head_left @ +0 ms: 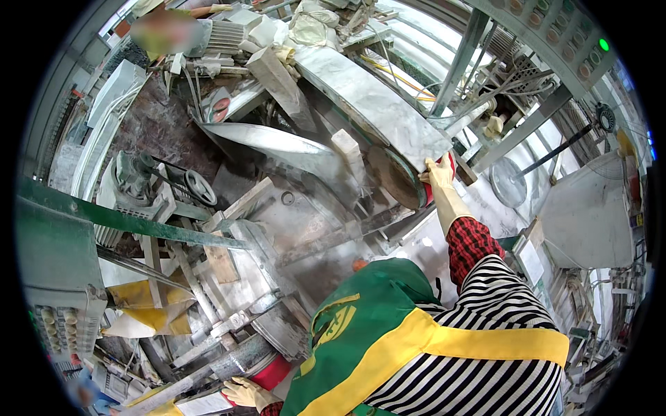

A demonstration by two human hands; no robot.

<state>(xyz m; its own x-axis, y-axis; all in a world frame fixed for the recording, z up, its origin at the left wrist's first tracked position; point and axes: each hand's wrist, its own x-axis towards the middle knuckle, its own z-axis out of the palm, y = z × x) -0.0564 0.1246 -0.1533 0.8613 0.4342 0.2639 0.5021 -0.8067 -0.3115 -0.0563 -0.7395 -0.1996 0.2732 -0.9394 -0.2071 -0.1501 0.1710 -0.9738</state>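
Right hand [441, 173]: fingers part-curled at white panel [374, 97] end; hold cannot be confirmed. Left hand [246, 393]: fingers extended beside red drum [271, 374]; hold cannot be confirmed.

Bright, diffuse light; fisheye bending, black rim.

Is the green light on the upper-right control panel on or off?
On: the green light glows vividly, far brighter than the dull round buttons on the same control panel.
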